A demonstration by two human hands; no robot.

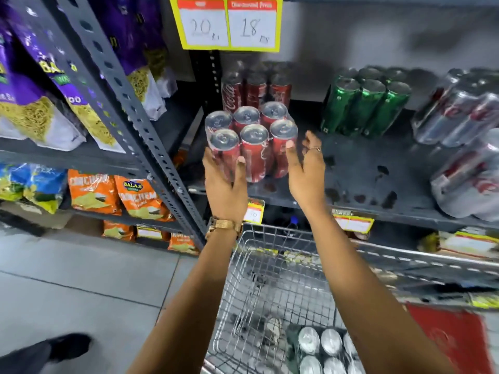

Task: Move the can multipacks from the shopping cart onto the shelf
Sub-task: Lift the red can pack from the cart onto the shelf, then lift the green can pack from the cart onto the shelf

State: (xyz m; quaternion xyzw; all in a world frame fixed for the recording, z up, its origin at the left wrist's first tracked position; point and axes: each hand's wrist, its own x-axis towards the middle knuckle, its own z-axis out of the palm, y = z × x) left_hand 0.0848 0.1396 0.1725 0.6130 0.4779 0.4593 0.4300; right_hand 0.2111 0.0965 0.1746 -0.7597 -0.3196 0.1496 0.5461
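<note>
A shrink-wrapped multipack of red cola cans (252, 139) stands upright near the front left of the dark shelf (364, 184). My left hand (225, 179) presses against its left front side, thumb on a can. My right hand (306, 163) touches the pack's right side with the thumb, its other fingers spread apart. Behind it stands another red multipack (256, 87). Below, the wire shopping cart (270, 279) holds a dark multipack of cans (326, 352) at its near end.
A green can multipack (364, 101) and silver can multipacks (464, 147) occupy the shelf's right part. A slotted grey upright (129, 109) borders the shelf on the left, with snack bags (35, 103) beyond. A yellow price sign (228, 22) hangs above.
</note>
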